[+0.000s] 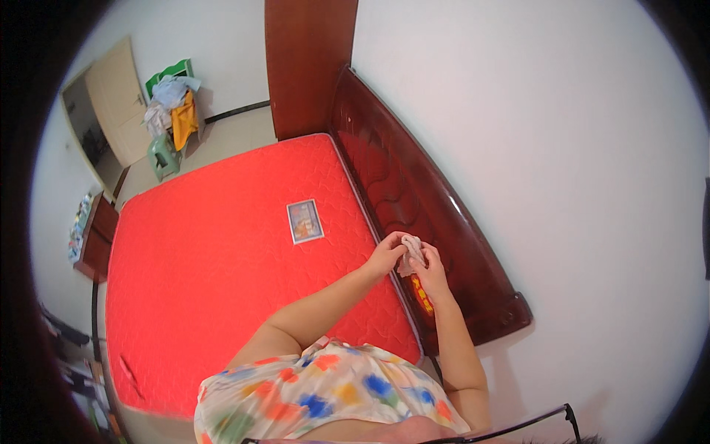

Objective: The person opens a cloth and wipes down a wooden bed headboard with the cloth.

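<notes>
We hold a small pale cloth [410,253] between both hands, just above the edge where the bare red mattress [222,266] meets the dark wooden headboard [414,200]. Our left hand [388,253] pinches one side of it, fingers pressed together on the fabric; our right hand [431,272] closes on the other side, the bunched middle hanging between them. The cloth looks soft and limp — light, we judge, with no stiffness, so it will sag wherever it is not held. A grip at an edge or corner should serve best; it seems neither slippery nor fragile. A rectangular printed label [305,220] lies flat on the mattress nearby, and a green stool [164,154] piled with clothes [174,103] stands well apart.
</notes>
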`<state>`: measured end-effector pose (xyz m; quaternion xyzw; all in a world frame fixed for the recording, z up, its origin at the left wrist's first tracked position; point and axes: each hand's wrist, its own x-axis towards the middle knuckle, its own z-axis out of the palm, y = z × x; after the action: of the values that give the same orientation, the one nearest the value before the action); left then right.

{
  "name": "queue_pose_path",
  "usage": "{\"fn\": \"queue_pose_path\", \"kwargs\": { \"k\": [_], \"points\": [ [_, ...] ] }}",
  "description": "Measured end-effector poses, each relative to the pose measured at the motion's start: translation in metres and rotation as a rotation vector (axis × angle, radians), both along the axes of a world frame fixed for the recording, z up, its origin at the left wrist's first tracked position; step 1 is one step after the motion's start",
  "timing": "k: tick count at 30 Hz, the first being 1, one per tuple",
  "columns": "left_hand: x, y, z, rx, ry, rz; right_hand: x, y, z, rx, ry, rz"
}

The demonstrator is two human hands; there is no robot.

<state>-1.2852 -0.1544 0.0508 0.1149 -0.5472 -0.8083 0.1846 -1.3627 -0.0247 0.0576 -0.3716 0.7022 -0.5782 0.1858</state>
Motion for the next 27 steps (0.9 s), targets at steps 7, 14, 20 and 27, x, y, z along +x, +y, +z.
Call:
{"fn": "queue_pose_path", "kwargs": {
  "k": [7, 14, 20, 27],
  "points": [
    [0.008, -0.136, -0.025, 0.042, 0.005, -0.084, 0.006, -0.145, -0.028, -0.037, 0.115, -0.259],
    [0.046, -0.242, -0.046, -0.029, -0.205, 0.184, -0.017, -0.226, -0.014, 0.054, 0.039, -0.356],
    [0.076, -0.284, -0.069, -0.018, -0.259, 0.300, -0.090, -0.232, -0.035, 0.124, 0.134, -0.413],
    [0.102, -0.299, -0.079, 0.027, -0.300, 0.571, -0.196, -0.288, -0.008, 0.160, 0.394, -0.361]
  ]
}}
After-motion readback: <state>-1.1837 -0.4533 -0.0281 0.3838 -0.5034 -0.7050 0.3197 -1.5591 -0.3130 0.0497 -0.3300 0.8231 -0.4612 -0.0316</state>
